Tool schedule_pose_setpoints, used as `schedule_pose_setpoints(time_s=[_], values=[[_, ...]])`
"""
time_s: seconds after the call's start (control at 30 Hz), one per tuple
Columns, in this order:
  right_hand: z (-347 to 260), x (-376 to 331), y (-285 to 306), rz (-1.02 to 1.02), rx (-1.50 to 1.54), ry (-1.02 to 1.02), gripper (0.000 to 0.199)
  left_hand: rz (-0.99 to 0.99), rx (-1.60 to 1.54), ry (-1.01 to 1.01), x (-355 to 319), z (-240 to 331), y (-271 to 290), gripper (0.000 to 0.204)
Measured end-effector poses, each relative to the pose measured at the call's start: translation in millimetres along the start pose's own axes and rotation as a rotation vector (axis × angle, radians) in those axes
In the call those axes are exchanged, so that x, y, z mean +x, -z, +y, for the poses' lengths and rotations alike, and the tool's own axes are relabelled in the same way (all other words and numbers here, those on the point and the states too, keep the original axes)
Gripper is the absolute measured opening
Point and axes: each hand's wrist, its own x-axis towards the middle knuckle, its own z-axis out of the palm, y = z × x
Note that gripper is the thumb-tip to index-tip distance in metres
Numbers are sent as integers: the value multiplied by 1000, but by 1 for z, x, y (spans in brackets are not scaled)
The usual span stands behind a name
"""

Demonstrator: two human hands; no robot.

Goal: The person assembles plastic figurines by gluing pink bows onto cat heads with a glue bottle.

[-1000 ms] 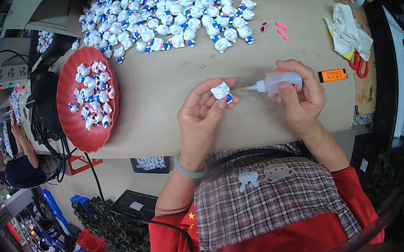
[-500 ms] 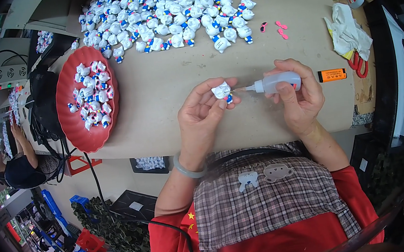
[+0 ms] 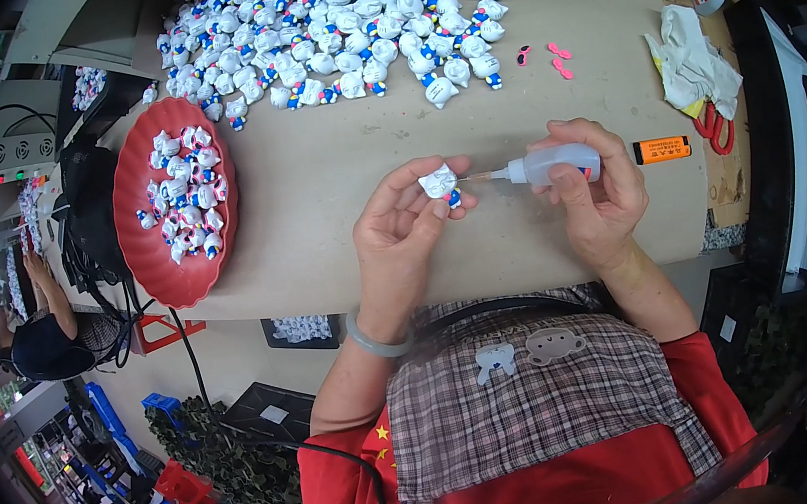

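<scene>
Presently the left hand (image 3: 398, 225) pinches a white figurine (image 3: 437, 183); to its right, the right hand (image 3: 604, 197) curls around a squeeze bottle (image 3: 552, 165) held crosswise, thin nozzle (image 3: 487, 176) pointing left at the figurine's right side, contact unclear.

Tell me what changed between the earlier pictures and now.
Nothing clearly moved, and nothing was taken up or let go. The left hand still holds the white-and-blue figurine; the right hand still holds the squeeze bottle, nozzle toward it. Red tray and orange lighter stayed put.
</scene>
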Motion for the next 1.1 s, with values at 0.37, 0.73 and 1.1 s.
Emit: schedule_pose_setpoints(time_s=[0.37,0.73,1.1], values=[[0,14,20,-36,433,-483,37,28,-1,53,-2,1,-2,40],[-1,37,61,10,89,-541,21,-13,1,38,-1,1,-4,35],[22,72,55,-128,-662,-46,17,-19,25,37,-2,2,-3,36]])
